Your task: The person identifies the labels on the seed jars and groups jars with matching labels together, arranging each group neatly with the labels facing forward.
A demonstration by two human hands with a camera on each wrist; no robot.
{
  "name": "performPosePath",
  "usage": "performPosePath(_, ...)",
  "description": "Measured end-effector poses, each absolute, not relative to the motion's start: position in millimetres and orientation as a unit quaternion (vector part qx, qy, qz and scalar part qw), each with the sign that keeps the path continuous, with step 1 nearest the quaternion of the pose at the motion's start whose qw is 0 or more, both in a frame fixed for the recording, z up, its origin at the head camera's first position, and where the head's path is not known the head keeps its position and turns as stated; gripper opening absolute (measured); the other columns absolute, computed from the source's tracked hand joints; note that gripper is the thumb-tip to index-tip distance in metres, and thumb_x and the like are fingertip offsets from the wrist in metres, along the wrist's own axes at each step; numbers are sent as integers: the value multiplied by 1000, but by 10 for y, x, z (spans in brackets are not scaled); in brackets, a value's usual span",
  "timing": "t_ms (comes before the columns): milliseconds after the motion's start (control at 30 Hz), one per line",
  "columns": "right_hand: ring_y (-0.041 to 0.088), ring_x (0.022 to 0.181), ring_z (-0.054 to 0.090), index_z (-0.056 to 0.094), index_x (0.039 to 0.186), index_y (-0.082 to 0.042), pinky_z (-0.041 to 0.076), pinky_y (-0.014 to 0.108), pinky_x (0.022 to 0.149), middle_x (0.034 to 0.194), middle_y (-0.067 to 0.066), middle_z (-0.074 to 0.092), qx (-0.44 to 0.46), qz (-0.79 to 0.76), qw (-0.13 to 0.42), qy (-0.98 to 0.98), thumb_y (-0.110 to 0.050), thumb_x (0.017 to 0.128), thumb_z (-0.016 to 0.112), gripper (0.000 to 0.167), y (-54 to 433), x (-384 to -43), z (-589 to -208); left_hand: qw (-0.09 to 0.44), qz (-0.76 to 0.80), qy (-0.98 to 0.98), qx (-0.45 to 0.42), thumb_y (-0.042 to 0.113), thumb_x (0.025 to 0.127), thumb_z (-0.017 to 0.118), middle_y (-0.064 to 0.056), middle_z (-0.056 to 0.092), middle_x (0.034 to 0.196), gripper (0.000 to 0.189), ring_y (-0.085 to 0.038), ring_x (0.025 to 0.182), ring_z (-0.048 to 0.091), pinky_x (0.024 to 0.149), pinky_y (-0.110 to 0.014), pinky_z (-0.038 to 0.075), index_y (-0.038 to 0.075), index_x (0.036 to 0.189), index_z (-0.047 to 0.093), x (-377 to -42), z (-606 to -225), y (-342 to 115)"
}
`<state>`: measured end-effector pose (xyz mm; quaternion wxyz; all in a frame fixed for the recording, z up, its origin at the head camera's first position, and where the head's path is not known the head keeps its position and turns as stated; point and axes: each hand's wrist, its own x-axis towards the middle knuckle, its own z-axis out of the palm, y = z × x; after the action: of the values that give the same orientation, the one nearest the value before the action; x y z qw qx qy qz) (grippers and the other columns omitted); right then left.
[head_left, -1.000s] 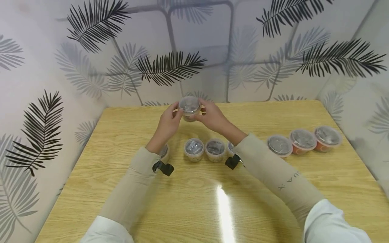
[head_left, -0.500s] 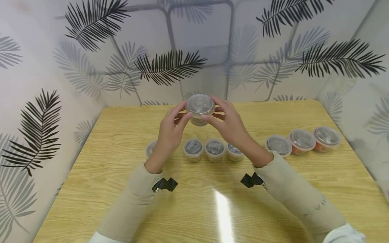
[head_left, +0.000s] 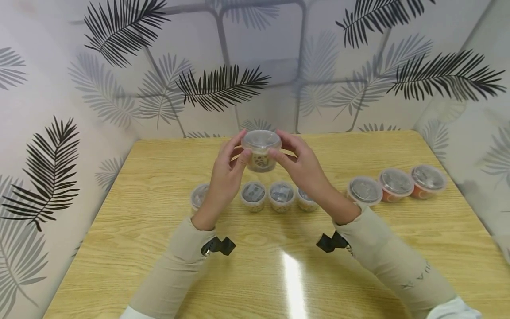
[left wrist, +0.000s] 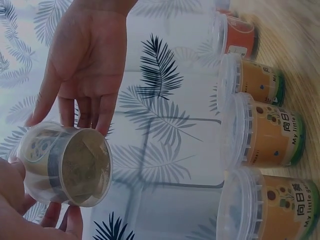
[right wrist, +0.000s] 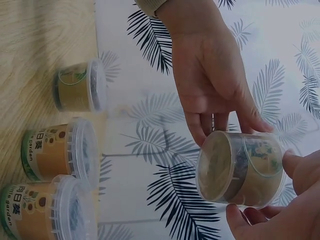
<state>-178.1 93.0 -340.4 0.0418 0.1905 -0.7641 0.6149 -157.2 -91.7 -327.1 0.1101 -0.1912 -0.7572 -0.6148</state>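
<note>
A small clear plastic cup (head_left: 260,153) with a flat lid and a printed side is held up above the table toward its far edge. My left hand (head_left: 225,175) grips it from the left, thumb on the near side. My right hand (head_left: 306,167) grips the opposite side in the same way. The wrist views show the underside, where brownish contents show through the clear base of the cup (left wrist: 86,167). Below stand lidded cups with small packets inside: a left one (head_left: 198,195) partly behind my forearm, and a middle group (head_left: 253,195).
Red-orange lidded cups (head_left: 396,184) stand in a slanting row at the right. The wooden table (head_left: 247,274) meets a wall (head_left: 263,53) with a leaf pattern. In the left wrist view a nearby cup (left wrist: 275,132) has an orange sunflower label.
Both hands have moved the cup slightly right and nearer. It has tilted, so its printed side now shows more and its lid less. The cups on the table have stayed put.
</note>
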Motion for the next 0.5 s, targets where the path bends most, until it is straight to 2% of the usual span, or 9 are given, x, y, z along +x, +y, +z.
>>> performPosePath(333, 21, 115, 48, 39, 140, -8, 43, 39, 94, 130, 10, 41, 165, 633, -7, -757, -28, 93, 58, 55, 933, -1784, -3472, 43, -630, -759, -159, 17, 100, 42, -19, 47, 127, 45, -26, 111, 52, 92, -36, 44, 3, 142, 34, -1597, -3336, -982)
performPosePath(500, 19, 115, 47, 39, 141, -10, 42, 37, 96, 134, 6, 41, 164, 637, -9, -753, -29, 92, 60, 56, 912, -1803, -3507, 39, -637, -754, -153, 16, 100, 44, -19, 46, 129, 46, -26, 116, 49, 96, -34, 42, 1, 142, 32, -1597, -3352, -1010)
